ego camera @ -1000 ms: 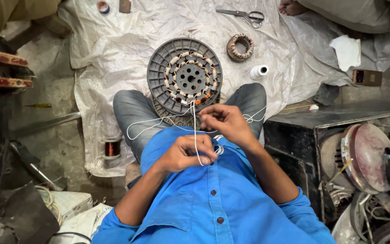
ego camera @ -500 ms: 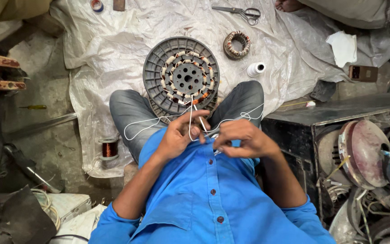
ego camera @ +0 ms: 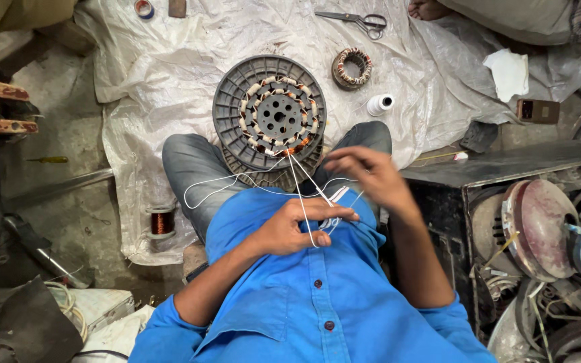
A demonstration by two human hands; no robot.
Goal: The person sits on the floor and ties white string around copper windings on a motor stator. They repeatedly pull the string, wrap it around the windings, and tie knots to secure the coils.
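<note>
The left hand (ego camera: 289, 227) lies against the blue shirt (ego camera: 317, 296) with its fingers curled together, pinching white string (ego camera: 302, 202) that runs up from the fingertips to the round motor winding (ego camera: 269, 113) resting on the knees just above. A small bundle of the same string sits under the index finger, touching it. The right hand (ego camera: 370, 176) is raised a little higher and to the right, blurred by motion; its fingers look loosely bent and partly apart, and whether they grip a strand of string I cannot tell, though 1 strand passes just beside them. Both forearms come in from the bottom of the view, elbows out, wrists bent inward toward the chest. A loop of string trails away from the left fingers across the grey trouser leg (ego camera: 193, 165). The winding is a dark ribbed disc with white and copper coils around a holed centre, sitting on a pale plastic sheet (ego camera: 169, 67). Beyond the right fingers, near the knee, stands a small white spool of thread (ego camera: 379, 104); farther up lies a smaller copper coil ring (ego camera: 353, 67), and scissors (ego camera: 358, 20) lie at the top edge. Well apart to the left of the left fingers stands a reel of copper wire (ego camera: 163, 220). To the right of the right fingers lie a white folded cloth (ego camera: 508, 72) and a small brown box (ego camera: 537, 110).
</note>
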